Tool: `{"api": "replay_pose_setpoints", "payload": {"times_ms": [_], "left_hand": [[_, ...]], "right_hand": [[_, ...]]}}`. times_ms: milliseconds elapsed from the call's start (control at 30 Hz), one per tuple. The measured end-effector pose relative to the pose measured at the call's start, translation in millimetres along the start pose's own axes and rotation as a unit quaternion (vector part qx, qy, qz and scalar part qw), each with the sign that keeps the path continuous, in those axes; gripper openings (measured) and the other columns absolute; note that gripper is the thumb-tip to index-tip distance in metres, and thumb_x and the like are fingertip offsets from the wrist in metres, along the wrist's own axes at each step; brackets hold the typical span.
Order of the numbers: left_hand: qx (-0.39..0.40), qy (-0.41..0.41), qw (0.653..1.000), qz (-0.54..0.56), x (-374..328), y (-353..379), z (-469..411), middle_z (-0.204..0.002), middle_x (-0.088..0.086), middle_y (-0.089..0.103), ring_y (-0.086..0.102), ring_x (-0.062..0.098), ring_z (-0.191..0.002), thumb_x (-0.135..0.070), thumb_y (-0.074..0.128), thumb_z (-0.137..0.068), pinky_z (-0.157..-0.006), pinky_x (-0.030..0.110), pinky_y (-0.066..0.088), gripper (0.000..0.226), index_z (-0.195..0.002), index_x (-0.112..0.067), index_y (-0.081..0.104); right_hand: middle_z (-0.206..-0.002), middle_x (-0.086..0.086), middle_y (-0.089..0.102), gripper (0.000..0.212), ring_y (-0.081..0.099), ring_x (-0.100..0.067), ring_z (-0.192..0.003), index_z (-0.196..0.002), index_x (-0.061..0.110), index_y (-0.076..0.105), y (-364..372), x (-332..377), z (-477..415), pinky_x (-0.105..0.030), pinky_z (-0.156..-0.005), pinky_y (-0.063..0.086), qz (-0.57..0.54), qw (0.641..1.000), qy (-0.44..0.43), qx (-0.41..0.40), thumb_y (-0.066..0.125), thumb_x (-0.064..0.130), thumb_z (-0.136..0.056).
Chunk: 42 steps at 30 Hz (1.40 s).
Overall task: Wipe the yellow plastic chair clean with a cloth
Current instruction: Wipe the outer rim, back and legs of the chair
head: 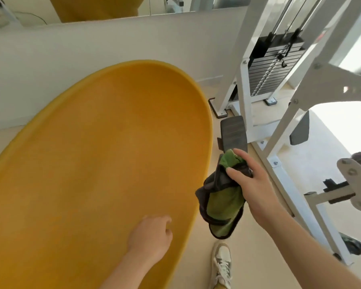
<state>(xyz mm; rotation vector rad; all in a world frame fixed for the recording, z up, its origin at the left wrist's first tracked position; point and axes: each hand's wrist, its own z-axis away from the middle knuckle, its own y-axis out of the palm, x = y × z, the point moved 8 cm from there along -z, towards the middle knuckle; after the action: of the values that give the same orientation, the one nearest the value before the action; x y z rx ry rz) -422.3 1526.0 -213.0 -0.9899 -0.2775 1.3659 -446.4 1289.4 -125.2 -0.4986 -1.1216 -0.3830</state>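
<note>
Head view, left to right. The yellow plastic chair [96, 155] fills the left and centre. It is a broad, shallow oval shell with a raised rolled rim. The finish is matte and finely grained, and the shell looks like a single rigid moulding. It stands close to a white wall [71, 59].

The left hand [152, 236] lies over the shell near its right rim. Its fingers are loosely curled and grasp nothing. Whether the hand rests on the plastic or hovers just above it cannot be told.

Right of the rim, clear of the chair, hangs the cloth [223, 201]. It is soft green terry with a dark edging, bunched and drooping over the floor [258, 257]. The right hand [256, 184] grasps its upper part, with the fingers [233, 172] wrapped over the folds.

A light laced shoe [222, 265] stands on the floor below the cloth. Far right is a white steel gym machine [279, 163] with a dark weight stack [273, 69].

Progress, as judged from this moment: the cloth is not on the chair, so no stroke is under way. The shell shows no wet streaks and no obvious dirt, so how much has been wiped cannot be told. What remains at minimum is to bring the cloth across the rim and onto the shell. The rim and any underside are not seen being treated.
</note>
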Motion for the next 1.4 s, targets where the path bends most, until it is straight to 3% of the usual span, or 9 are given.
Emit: {"api": "replay_pose_setpoints", "payload": {"times_ms": [100, 200, 433, 533, 600, 733, 933, 1233, 1400], "left_hand": [[-0.064, -0.022, 0.996, 0.065, -39.7, -1.2, -51.5, -0.131, -0.019, 0.052, 0.047, 0.007, -0.121, -0.033, 0.044, -0.097, -0.095, 0.023, 0.04, 0.033, -0.128, -0.038, 0.052], [-0.043, -0.043, 0.994, 0.086, -60.3, 38.7, -88.7, -0.143, -0.017, 0.042, 0.041, 0.009, -0.129, -0.037, 0.048, -0.096, -0.105, 0.023, 0.035, 0.04, -0.136, -0.038, 0.044], [0.026, -0.132, 0.99, 0.046, -46.5, 114.8, -221.1, -0.161, 0.007, -0.001, 0.004, 0.033, -0.147, -0.052, 0.051, -0.092, -0.118, 0.041, 0.018, 0.084, -0.152, -0.032, -0.004], [0.038, -0.15, 0.988, -0.002, -38.7, 150.3, -238.7, -0.159, 0.01, -0.015, -0.003, 0.04, -0.145, -0.059, 0.056, -0.086, -0.113, 0.05, 0.028, 0.104, -0.147, -0.033, -0.024], [0.021, -0.158, 0.986, -0.039, -38.1, 161.2, -242.6, -0.157, 0.011, -0.024, -0.007, 0.041, -0.145, -0.058, 0.057, -0.086, -0.107, 0.053, 0.033, 0.112, -0.14, -0.031, -0.038], [0.001, -0.137, 0.988, -0.068, -37.1, 170.6, -241.6, -0.157, 0.012, -0.026, -0.008, 0.043, -0.144, -0.043, 0.058, -0.091, -0.105, 0.059, 0.034, 0.109, -0.137, -0.032, -0.04], [0.024, -0.071, 0.991, -0.108, -16.7, 200.1, -201.5, -0.155, 0.007, -0.032, -0.013, 0.04, -0.145, -0.032, 0.057, -0.092, -0.11, 0.06, 0.023, 0.108, -0.127, -0.038, -0.044], [0.06, 0.012, 0.985, -0.164, 65.8, 178.1, -140.3, -0.145, -0.023, -0.04, -0.024, 0.011, -0.143, -0.002, 0.056, -0.082, -0.119, 0.05, 0.004, 0.116, -0.119, -0.072, -0.03], [0.033, -0.007, 0.982, -0.185, 99.8, 162.1, -120.4, -0.145, -0.033, -0.032, -0.024, 0.001, -0.139, 0.013, 0.041, -0.072, -0.119, 0.044, 0.006, 0.113, -0.127, -0.071, -0.013]], "right_hand": [[-0.103, 0.024, 0.058, 0.042, 0.058, 0.0, -0.094, -0.121, 0.042, 0.059, -12.0, 7.4, -98.7, -0.024, -0.08, 0.051, 0.08, 0.996, -0.024, 0.024, 0.069, 0.02, -0.087], [-0.1, 0.021, 0.054, 0.04, 0.056, -0.011, -0.1, -0.121, 0.035, 0.06, -8.6, 2.8, -193.0, -0.03, -0.083, 0.047, 0.163, 0.985, -0.036, 0.037, 0.071, 0.027, -0.084], [-0.149, -0.006, 0.042, 0.081, 0.044, -0.029, -0.133, -0.15, 0.024, 0.032, 37.9, -35.4, -348.2, -0.042, -0.107, 0.039, 0.306, 0.944, -0.031, 0.117, 0.065, 0.057, -0.084], [-0.145, -0.008, 0.046, 0.085, 0.047, -0.03, -0.129, -0.151, 0.018, 0.027, 59.7, -54.0, -375.6, -0.04, -0.103, 0.04, 0.354, 0.924, -0.046, 0.134, 0.063, 0.058, -0.085], [-0.134, -0.01, 0.055, 0.073, 0.054, -0.029, -0.119, -0.144, 0.011, 0.038, 62.9, -65.1, -386.3, -0.035, -0.092, 0.044, 0.382, 0.916, -0.059, 0.108, 0.061, 0.052, -0.089], [-0.109, -0.006, 0.064, 0.046, 0.06, -0.023, -0.096, -0.118, 0.009, 0.061, 54.0, -77.4, -387.2, -0.033, -0.081, 0.048, 0.301, 0.949, -0.054, 0.071, 0.068, 0.042, -0.087], [-0.084, -0.003, 0.067, 0.037, 0.065, -0.025, -0.085, -0.094, 0.006, 0.068, -18.2, -115.5, -318.1, -0.039, -0.08, 0.053, 0.305, 0.951, -0.041, -0.002, 0.072, 0.042, -0.083], [-0.085, -0.003, 0.064, 0.031, 0.062, -0.02, -0.08, -0.091, 0.014, 0.06, -79.3, -197.0, -158.0, -0.034, -0.064, 0.049, 0.209, 0.972, 0.036, -0.1, 0.067, 0.044, -0.084], [-0.072, -0.006, 0.057, 0.036, 0.056, -0.022, -0.067, -0.077, 0.01, 0.05, -58.2, -227.9, -101.4, -0.036, -0.058, 0.049, 0.165, 0.981, 0.014, -0.101, 0.067, 0.041, -0.081]]}}
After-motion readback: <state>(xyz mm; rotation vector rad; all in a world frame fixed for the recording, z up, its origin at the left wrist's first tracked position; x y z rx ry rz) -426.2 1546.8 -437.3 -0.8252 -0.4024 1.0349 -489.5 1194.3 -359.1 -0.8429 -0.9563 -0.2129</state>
